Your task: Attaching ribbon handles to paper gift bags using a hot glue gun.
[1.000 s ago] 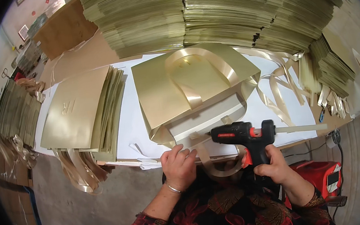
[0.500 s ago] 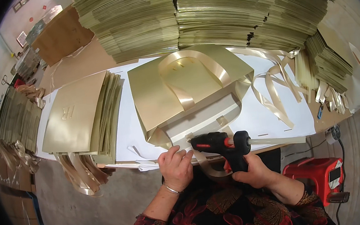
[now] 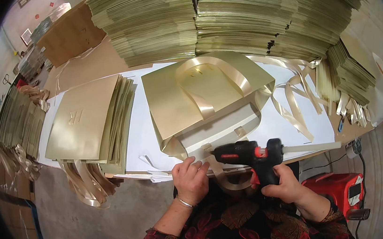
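A gold paper gift bag (image 3: 166, 108) lies on its side before me, its mouth toward me and its pale inside showing. One satin ribbon handle (image 3: 185, 85) loops over the upper face. A second ribbon (image 3: 221, 175) hangs off the near edge. My left hand (image 3: 191, 183) has its bent fingertips on the bag's near rim, thumb side inward. My right hand (image 3: 281, 185) grips a black and red hot glue gun (image 3: 238, 153) with a pale glue stick (image 3: 313, 147) out of its back. The nozzle points left, close to a ribbon end inside the rim.
Flattened gold bags (image 3: 83, 120) are piled at left, ribbons hanging over the edge. Tall stacks of gold bags (image 3: 241, 14) fill the back. Loose ribbons (image 3: 293, 103) lie at right on white paper. A red machine (image 3: 332, 193) stands below right; a cardboard box (image 3: 71, 34) sits far left.
The glue gun and my right hand have moved right, drawing the nozzle back from my left fingers. My left hand stays by the bag's rim. The whole view has shifted slightly.
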The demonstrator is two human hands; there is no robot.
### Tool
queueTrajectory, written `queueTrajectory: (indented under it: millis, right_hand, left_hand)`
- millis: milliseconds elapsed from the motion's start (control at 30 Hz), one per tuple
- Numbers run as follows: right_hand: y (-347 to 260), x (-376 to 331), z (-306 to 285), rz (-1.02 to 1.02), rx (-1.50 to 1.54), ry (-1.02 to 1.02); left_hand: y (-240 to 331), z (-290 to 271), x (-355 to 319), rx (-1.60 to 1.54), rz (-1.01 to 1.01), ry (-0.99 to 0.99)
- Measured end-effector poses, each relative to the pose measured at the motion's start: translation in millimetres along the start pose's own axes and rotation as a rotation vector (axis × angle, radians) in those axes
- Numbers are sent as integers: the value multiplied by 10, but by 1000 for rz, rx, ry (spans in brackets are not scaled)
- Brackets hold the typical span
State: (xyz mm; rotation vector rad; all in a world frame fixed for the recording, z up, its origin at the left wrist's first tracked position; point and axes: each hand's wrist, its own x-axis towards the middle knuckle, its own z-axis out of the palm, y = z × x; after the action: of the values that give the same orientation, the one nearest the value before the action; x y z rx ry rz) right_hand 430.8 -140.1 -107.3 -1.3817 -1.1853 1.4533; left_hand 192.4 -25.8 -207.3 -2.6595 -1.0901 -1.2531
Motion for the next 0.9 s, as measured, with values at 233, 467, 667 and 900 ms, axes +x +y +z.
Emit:
queueTrajectory:
  millis: [233, 467, 667, 900]
  right_hand:
    - [-33, 212, 41, 76, 141, 59]
    - [79, 139, -58, 103, 59, 11]
    - [-176, 396, 134, 43, 265, -16]
    - [22, 872, 317, -20, 197, -93]
  left_hand:
    - [0, -1, 12, -8, -4, -4]
    - [-8, -21, 17, -23, -4, 4]
    - [4, -26, 19, -44, -10, -2]
    - [9, 27, 19, -30, -5, 9]
